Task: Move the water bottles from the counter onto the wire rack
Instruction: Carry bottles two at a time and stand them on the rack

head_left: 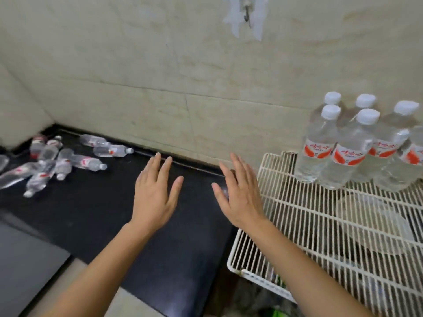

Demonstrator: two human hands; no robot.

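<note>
Hovering over the black counter (187, 236): left hand (155, 193) and right hand (240, 193), both flat, fingers spread, holding nothing. Standing upright at the back of the cream wire rack (309, 225) on the right: six water bottles (350, 145), white caps, red labels, packed together, the sixth cut off by the frame edge. Lying scattered on their sides at the counter's far left corner: roughly ten more bottles (89, 162), exact count blurred. Hanging on the tiled wall (160, 76) above: one hook (247, 13).
</note>
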